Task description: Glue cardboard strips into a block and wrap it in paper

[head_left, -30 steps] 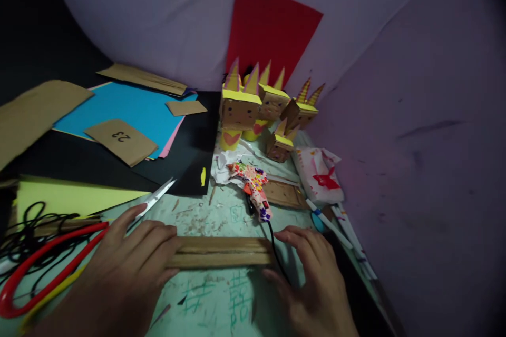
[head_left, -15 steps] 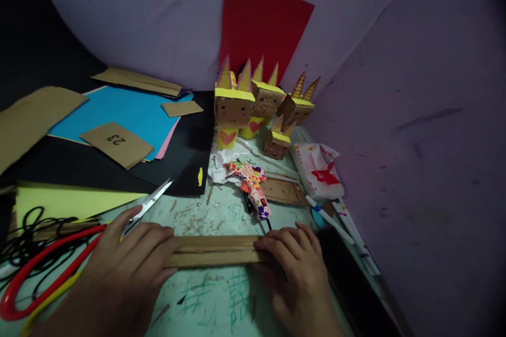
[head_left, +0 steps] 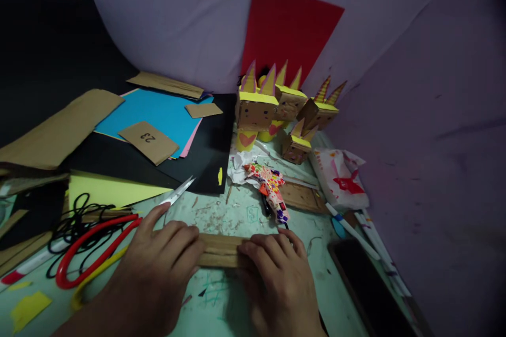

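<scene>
While both palms press down at the near edge of the pale green scribbled worktop [head_left: 233, 210], the long brown folded cardboard strip [head_left: 221, 250] lies flat across it, only its middle showing between them. The left hand [head_left: 158, 268] covers the strip's left end, fingers spread flat and laid over the cardboard, not curled round it. The right hand [head_left: 276, 279] sits on the right end the same way, fingers side by side and flat on top, knuckles up. The two hands are close, a short stretch of cardboard bare between them.

Just beyond the left thumb, the silver scissor blades [head_left: 177, 194] point away toward the black paper sheet [head_left: 197, 152]. Left of that hand, a red plastic loop [head_left: 95, 247] curls beside a tangle of thin black cord [head_left: 75, 216]. Straight past the strip lies the glue gun wrapped in bright patterned tape [head_left: 272, 192], its black cable running down toward the right hand. Further back, a cluster of small cardboard box figures with yellow tops and pointed ears [head_left: 276, 110] stands in the corner, before a red paper sheet [head_left: 290, 29] leaning on the wall. To the right, a white plastic packet with a red print [head_left: 340, 179] rests near some white pens [head_left: 351, 229].
</scene>
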`<state>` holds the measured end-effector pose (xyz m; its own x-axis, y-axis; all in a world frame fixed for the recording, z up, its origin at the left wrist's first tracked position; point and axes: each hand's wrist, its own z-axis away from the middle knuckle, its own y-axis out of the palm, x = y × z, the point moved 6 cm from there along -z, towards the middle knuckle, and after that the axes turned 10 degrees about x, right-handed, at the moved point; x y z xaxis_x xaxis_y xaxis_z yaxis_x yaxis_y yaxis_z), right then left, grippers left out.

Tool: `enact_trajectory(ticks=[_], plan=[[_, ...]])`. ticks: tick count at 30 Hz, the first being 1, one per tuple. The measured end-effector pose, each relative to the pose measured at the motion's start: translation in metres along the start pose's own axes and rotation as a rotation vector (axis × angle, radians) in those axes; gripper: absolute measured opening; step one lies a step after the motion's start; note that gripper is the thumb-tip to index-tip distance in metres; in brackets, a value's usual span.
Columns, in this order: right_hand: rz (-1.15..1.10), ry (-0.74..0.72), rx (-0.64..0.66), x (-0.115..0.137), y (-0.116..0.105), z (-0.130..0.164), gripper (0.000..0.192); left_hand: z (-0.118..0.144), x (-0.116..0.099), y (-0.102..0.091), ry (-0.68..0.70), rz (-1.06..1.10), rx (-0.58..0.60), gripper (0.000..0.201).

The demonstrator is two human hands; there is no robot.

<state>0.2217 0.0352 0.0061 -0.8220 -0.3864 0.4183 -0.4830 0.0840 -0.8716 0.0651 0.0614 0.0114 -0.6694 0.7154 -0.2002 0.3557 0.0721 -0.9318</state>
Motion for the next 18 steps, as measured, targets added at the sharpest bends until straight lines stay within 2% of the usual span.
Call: enact_trajectory(ticks=[6,9,12,15,16,17,18], plan=[[-0.032,0.010,-0.158,0.000,0.003,0.003,0.018,0.001,-0.008,0.002,0.019,0.017,-0.049,0.021],[-0.027,-0.009,-0.107,0.005,0.010,-0.001,0.019,0.000,-0.013,0.007,0.023,0.019,-0.044,0.024],[-0.022,-0.048,-0.100,0.010,0.012,-0.004,0.016,0.000,-0.012,0.002,0.017,0.042,-0.037,0.022],[-0.049,-0.050,-0.087,0.010,0.014,-0.005,0.017,0.009,0.007,-0.020,0.015,0.058,-0.063,0.010],[-0.058,-0.050,-0.078,0.010,0.015,-0.004,0.017,0.015,0.016,-0.031,0.006,0.063,-0.102,0.013],[-0.064,-0.054,-0.077,0.010,0.016,-0.002,0.018,0.021,0.029,-0.040,-0.053,0.066,-0.144,0.016],[-0.063,-0.061,-0.079,0.010,0.017,-0.001,0.018,0.029,0.046,-0.051,-0.196,0.076,-0.227,0.017]])
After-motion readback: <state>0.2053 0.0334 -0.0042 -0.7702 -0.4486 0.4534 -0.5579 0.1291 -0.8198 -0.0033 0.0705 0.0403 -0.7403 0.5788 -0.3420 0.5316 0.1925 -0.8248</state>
